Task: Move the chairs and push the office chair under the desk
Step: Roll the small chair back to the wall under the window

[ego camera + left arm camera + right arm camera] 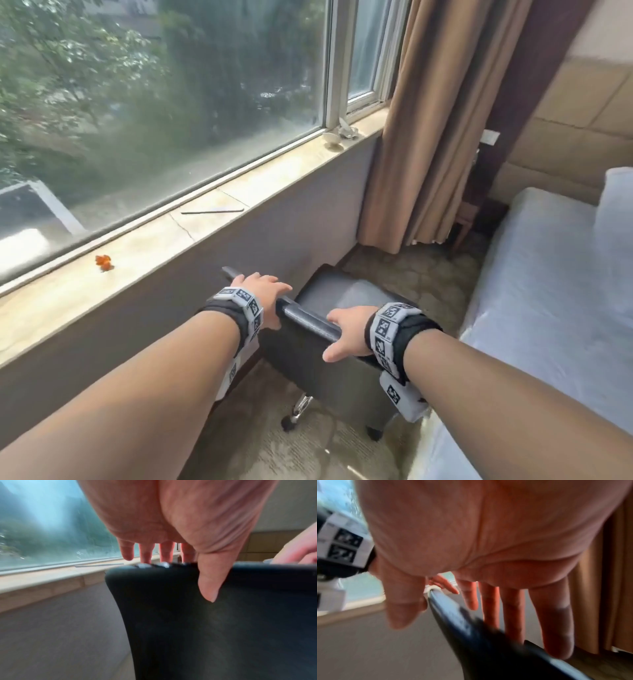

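A black padded chair stands between the window wall and the bed, its backrest toward me. My left hand holds the left part of the backrest's top edge, fingers over the far side and thumb down the near face. My right hand holds the right part the same way. In the left wrist view my left hand straddles the dark backrest. The blurred right wrist view shows my right hand astride the backrest edge. No desk is in view.
The grey wall under the stone window sill runs close on the chair's left. A bed fills the right. A brown curtain hangs ahead. Patterned carpet shows beyond the chair, and a caster below it.
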{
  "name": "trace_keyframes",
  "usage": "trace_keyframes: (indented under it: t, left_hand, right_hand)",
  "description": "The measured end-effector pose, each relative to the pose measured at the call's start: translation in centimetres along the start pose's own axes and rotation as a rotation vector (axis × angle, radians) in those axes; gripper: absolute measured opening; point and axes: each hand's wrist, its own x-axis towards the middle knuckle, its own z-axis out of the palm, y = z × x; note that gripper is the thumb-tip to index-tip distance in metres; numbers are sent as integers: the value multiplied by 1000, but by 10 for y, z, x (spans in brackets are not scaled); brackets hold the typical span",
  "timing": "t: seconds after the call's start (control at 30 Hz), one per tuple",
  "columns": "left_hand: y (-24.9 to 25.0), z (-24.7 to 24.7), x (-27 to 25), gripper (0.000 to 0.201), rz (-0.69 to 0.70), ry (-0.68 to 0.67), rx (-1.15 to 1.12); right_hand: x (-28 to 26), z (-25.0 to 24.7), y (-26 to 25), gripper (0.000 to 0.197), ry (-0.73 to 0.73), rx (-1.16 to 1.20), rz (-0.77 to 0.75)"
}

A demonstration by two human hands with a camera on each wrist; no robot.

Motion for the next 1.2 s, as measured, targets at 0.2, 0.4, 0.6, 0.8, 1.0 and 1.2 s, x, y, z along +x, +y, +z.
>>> trace_keyframes:
  t: [0.2, 0.4, 0.6, 0.8, 1.0, 1.2]
  left_hand:
    - [16, 11, 29, 62, 42, -10, 15]
    - [15, -2, 51, 54, 59, -23, 18]
    - [4, 3, 64, 55, 65, 45, 16]
    - [4, 11, 73, 56, 80, 111, 13]
    - [9, 18, 69, 54, 60, 182, 23]
    - [13, 31, 53, 54, 47, 209, 31]
  right_hand:
    - [9, 23, 29, 47, 37, 0, 86]
    - [16, 19, 41, 42, 123, -16, 90]
    - [24, 14, 35, 44, 141, -18, 103]
    - [26, 16, 38, 40, 165, -4, 145]
    - [20, 30, 40, 43, 238, 137, 204]
    - [7, 47, 37, 47, 282, 255, 237]
